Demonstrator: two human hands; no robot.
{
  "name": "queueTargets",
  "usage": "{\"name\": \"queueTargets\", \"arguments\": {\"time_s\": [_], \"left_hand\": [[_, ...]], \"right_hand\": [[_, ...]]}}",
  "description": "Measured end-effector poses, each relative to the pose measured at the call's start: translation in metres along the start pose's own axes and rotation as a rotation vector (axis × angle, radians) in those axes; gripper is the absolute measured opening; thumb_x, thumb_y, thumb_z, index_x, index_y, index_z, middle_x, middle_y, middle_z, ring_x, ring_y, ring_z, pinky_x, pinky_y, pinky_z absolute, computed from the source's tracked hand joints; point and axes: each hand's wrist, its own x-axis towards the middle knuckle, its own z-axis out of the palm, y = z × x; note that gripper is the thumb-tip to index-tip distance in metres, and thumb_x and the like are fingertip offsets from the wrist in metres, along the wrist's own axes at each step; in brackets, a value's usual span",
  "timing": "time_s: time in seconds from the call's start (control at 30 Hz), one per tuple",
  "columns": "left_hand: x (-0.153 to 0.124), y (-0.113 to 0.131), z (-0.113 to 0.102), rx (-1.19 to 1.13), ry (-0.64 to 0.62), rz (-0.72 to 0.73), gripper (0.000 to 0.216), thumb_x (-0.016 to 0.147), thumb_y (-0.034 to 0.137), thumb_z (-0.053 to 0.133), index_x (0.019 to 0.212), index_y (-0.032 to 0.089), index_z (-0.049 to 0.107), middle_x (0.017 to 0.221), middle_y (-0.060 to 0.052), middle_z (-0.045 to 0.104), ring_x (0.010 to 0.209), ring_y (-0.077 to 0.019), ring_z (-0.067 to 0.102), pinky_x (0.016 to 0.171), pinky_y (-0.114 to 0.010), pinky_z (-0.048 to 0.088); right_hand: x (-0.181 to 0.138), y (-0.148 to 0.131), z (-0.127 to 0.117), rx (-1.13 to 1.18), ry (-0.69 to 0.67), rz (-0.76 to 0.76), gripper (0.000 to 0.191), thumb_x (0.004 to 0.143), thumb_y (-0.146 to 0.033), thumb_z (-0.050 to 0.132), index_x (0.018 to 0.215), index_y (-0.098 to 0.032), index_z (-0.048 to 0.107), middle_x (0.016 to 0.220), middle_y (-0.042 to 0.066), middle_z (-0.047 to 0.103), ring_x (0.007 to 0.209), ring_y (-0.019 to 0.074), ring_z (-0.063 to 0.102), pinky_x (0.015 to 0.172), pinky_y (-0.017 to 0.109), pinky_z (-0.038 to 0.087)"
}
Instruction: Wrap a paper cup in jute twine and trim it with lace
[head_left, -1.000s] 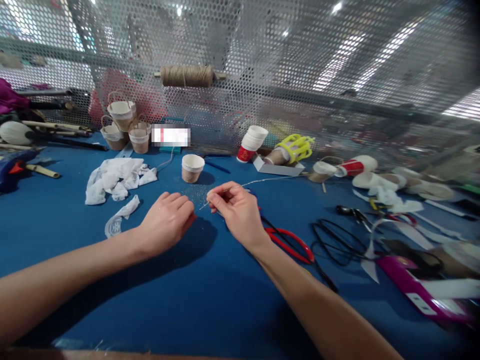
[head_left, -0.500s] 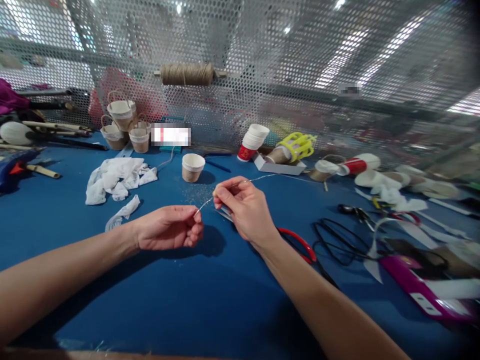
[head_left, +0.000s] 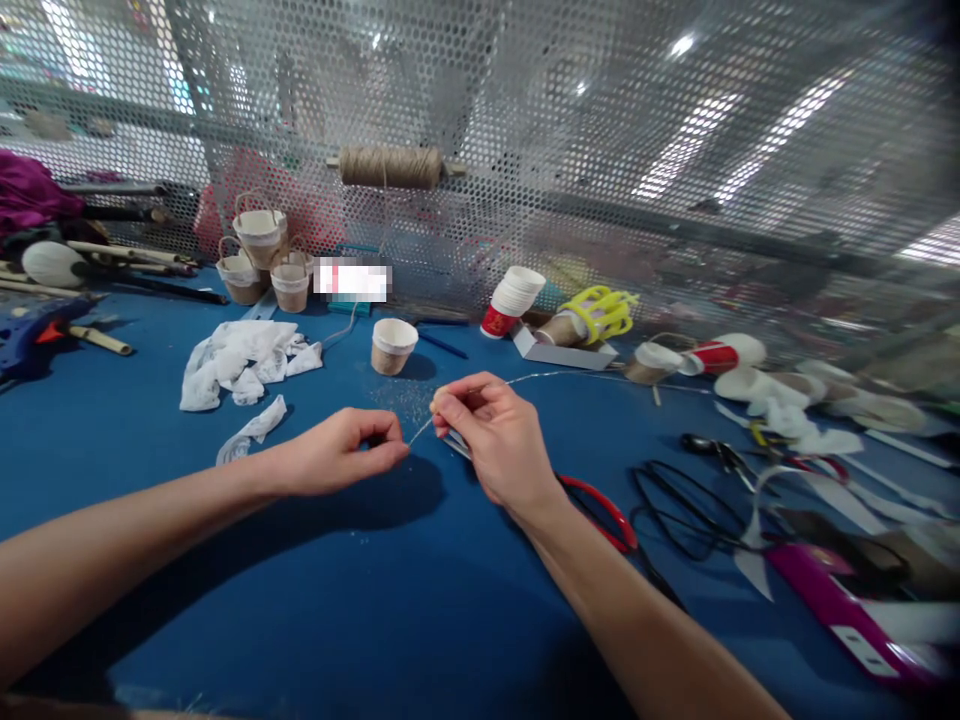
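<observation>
A thin twisted strand [head_left: 421, 431], silvery and like wire or cord, runs between my two hands above the blue table. My left hand [head_left: 349, 452] pinches its end between thumb and fingertips. My right hand [head_left: 491, 425] grips it a short way along, and the rest trails off to the right past the fingers. Beyond the hands stands a small brown cup with a white lined rim [head_left: 394, 347]. Scissors with red handles [head_left: 604, 510] lie partly hidden under my right hand and wrist.
White lace scraps [head_left: 244, 362] lie at left, before several handled cups [head_left: 261, 240]. A twine spool [head_left: 390, 167] hangs on the perforated metal screen. Stacked paper cups [head_left: 514, 300], black cable [head_left: 675, 505] and a purple power strip [head_left: 840, 610] are at right.
My left hand has turned over, from palm partly up to knuckles up, still pinching the strand's end. My right hand keeps its hold. The whole view has shifted slightly.
</observation>
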Motion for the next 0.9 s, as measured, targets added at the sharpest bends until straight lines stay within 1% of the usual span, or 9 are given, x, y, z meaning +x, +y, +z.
{"name": "queueTargets", "arguments": {"time_s": [0.03,0.1,0.2,0.27,0.43,0.53,0.7,0.83,0.9], "left_hand": [[0.001,-0.001,-0.001,0.256,0.066,0.053,0.022,0.083,0.027,0.041,0.063,0.017,0.042,0.06,0.001,0.043,0.057,-0.0114,0.038,0.057,-0.026,0.033],[0.003,-0.003,-0.002,0.584,0.186,0.128,0.021,0.082,0.021,0.038,0.062,0.017,0.042,0.061,-0.001,0.045,0.06,-0.014,0.04,0.06,-0.029,0.033],[0.003,-0.004,0.001,0.711,0.255,0.171,0.021,0.081,0.018,0.038,0.061,0.017,0.044,0.061,-0.002,0.047,0.061,-0.0153,0.042,0.061,-0.029,0.034],[0.002,-0.004,0.002,0.531,0.226,0.117,0.019,0.081,0.02,0.042,0.063,0.017,0.046,0.061,-0.001,0.048,0.059,-0.0137,0.042,0.058,-0.027,0.033],[0.001,-0.003,0.0,-0.501,0.083,-0.243,0.024,0.081,0.034,0.05,0.068,0.014,0.054,0.06,0.001,0.053,0.057,-0.0096,0.046,0.059,-0.023,0.035],[0.002,-0.008,-0.001,-0.957,-0.005,-0.34,0.026,0.081,0.035,0.054,0.07,0.011,0.058,0.059,-0.001,0.055,0.056,-0.0094,0.048,0.058,-0.023,0.036],[0.001,-0.011,0.002,-1.283,-0.158,-0.369,0.019,0.081,0.028,0.056,0.07,0.012,0.056,0.058,0.0,0.053,0.057,-0.0092,0.049,0.058,-0.022,0.037],[-0.003,-0.005,0.007,-1.372,-0.31,-0.323,0.021,0.079,0.03,0.059,0.068,0.014,0.051,0.061,0.0,0.051,0.06,-0.0097,0.047,0.059,-0.022,0.036],[-0.005,-0.002,0.009,-1.367,-0.345,-0.296,0.024,0.078,0.032,0.061,0.066,0.015,0.048,0.062,0.001,0.049,0.061,-0.0098,0.045,0.06,-0.022,0.034]], "right_hand": [[0.0,0.002,0.0,-0.042,0.01,-0.004,0.012,0.069,-0.023,0.068,0.067,-0.018,0.058,0.059,-0.003,0.061,0.049,0.008,0.054,0.051,0.023,0.048],[0.0,0.005,0.001,-0.102,0.036,-0.01,0.012,0.069,-0.024,0.067,0.067,-0.017,0.058,0.059,-0.003,0.061,0.049,0.008,0.054,0.051,0.024,0.048],[0.002,0.007,0.001,-0.114,0.058,-0.006,0.012,0.069,-0.025,0.067,0.068,-0.017,0.057,0.059,-0.002,0.061,0.05,0.0082,0.054,0.05,0.023,0.048],[0.003,0.007,0.0,-0.082,0.056,0.018,0.013,0.069,-0.025,0.067,0.068,-0.017,0.057,0.059,-0.002,0.061,0.05,0.0082,0.055,0.05,0.023,0.048],[0.005,0.002,-0.003,0.038,0.052,0.06,0.016,0.066,-0.026,0.07,0.068,-0.017,0.057,0.059,-0.003,0.061,0.051,0.0074,0.055,0.051,0.022,0.048],[0.006,-0.001,-0.004,0.085,0.054,0.044,0.018,0.065,-0.026,0.071,0.068,-0.017,0.056,0.059,-0.003,0.061,0.05,0.0074,0.054,0.051,0.023,0.048],[0.005,-0.003,-0.004,0.111,0.026,0.013,0.015,0.067,-0.025,0.071,0.067,-0.018,0.057,0.06,-0.003,0.061,0.051,0.0081,0.055,0.051,0.024,0.048],[0.001,-0.006,-0.002,0.149,-0.017,-0.009,0.013,0.069,-0.024,0.07,0.067,-0.019,0.058,0.061,-0.003,0.062,0.051,0.0084,0.055,0.051,0.024,0.047],[-0.001,-0.008,-0.001,0.166,-0.027,0.0,0.013,0.068,-0.023,0.07,0.067,-0.019,0.058,0.061,-0.003,0.062,0.052,0.0085,0.055,0.051,0.024,0.047]]}}
